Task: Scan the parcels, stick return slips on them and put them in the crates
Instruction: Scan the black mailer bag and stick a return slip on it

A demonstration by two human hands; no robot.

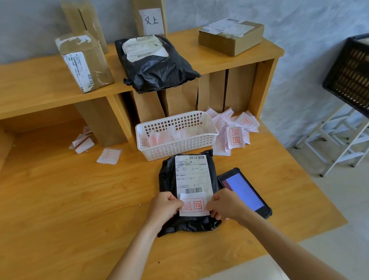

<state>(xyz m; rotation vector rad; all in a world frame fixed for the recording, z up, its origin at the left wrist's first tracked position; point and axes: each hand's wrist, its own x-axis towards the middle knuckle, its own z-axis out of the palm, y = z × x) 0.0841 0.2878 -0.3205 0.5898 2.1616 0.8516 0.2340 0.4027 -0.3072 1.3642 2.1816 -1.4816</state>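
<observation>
Just in front of the white basket (176,136) on the table (71,212) lies a black bagged parcel (188,190), shipping label up. On that parcel's near end sits a return slip (193,205) with red print. Left hand (164,208) pinches the slip's left edge with curled fingers; right hand (225,204) pinches its right edge likewise. Touching the parcel's right side lies a handheld scanner (244,191), screen lit. Right of the basket, loose slips (236,131) are scattered.

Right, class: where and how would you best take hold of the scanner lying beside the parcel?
Probably by the scanner's long side edges near its lower end, from its right: it lies flat, screen up, and the parcel and right hand crowd its left.
</observation>
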